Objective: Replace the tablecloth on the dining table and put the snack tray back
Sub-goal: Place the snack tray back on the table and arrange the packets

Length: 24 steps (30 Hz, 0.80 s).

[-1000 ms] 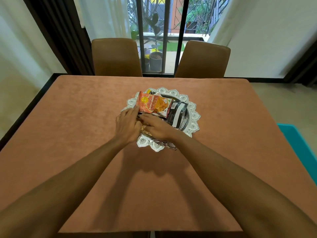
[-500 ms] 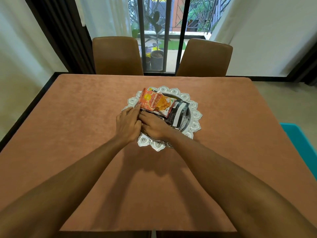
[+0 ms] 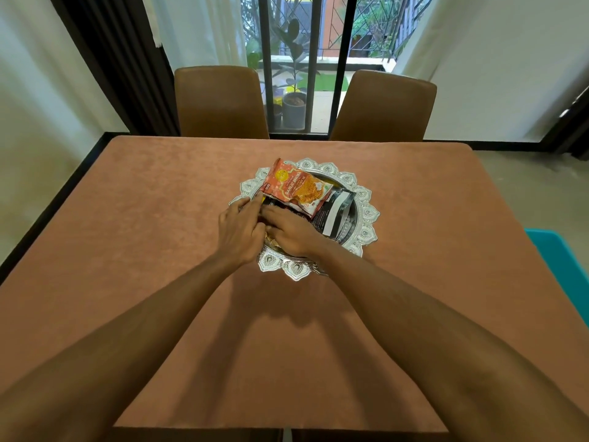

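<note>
my right grip [image 3: 290,231] lies flat, left grip [image 3: 240,228] i can't tell; a shove could slide the orange packet [image 3: 296,191] off the tray [image 3: 296,269] toward 12 o'clock.

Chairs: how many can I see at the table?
2. The left chair and the right chair stand beyond the far edge of the tablecloth; others may be hidden.

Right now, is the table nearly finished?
Nearly. Done: the brown tablecloth is spread flat and the silver snack tray sits in its middle. In hand: the left hand and right hand touch the snack packets on it. Left: probably just tidying those packets.
</note>
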{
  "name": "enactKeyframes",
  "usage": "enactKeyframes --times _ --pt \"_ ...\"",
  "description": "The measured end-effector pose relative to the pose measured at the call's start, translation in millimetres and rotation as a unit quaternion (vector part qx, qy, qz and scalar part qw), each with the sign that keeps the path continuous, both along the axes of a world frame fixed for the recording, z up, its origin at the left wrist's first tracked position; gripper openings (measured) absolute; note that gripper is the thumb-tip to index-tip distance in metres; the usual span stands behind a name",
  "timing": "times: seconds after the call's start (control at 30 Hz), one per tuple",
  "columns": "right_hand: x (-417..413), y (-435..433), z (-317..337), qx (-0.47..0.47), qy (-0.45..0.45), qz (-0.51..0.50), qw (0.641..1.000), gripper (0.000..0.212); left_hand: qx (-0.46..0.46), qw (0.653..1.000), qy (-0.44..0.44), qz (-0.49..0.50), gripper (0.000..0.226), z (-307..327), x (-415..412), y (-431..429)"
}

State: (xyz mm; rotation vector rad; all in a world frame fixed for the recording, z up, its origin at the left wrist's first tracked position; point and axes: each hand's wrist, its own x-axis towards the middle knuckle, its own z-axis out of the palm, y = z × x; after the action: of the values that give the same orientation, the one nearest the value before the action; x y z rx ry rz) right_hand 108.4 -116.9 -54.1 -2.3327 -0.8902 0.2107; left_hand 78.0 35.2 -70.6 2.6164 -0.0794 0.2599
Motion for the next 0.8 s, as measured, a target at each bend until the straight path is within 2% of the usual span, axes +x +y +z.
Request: enactKeyframes --times 0.1,0.23,0.3,0.5,0.57,0.63,0.7,0.8 --pt "-1 -7 1 0.015 0.031 0.015 0.999 0.034 -0.001 1.000 -0.002 0.000 0.070 -1 0 0" --pt "4 -12 4 0.129 0.100 -0.105 0.981 0.043 -0.008 1.000 -0.003 0.001 0.069 -1 0 -2" --pt "4 -10 6 0.154 0.128 -0.140 0.970 0.045 -0.012 1.000 -0.005 0.003 0.068 -2 1 -2" --pt "-3 -7 7 0.040 0.112 -0.051 0.992 0.027 -0.015 1.000 -0.008 0.000 0.069 0 -1 -1" --pt "-3 -18 15 0.082 0.165 -0.073 0.980 0.031 -0.010 1.000 -0.004 -0.003 0.067 2 0 -1" --pt "0 -33 21 0.130 0.194 -0.140 0.962 0.037 -0.003 1.000 0.002 -0.008 0.064 4 -1 -2" --pt "2 -46 23 0.107 0.178 -0.161 0.965 0.043 -0.009 1.000 0.002 -0.012 0.062 7 -3 -4" --pt "-6 -49 21 0.013 0.104 -0.107 0.989 0.045 -0.012 0.998 -0.042 -0.045 0.055 15 -9 -6"
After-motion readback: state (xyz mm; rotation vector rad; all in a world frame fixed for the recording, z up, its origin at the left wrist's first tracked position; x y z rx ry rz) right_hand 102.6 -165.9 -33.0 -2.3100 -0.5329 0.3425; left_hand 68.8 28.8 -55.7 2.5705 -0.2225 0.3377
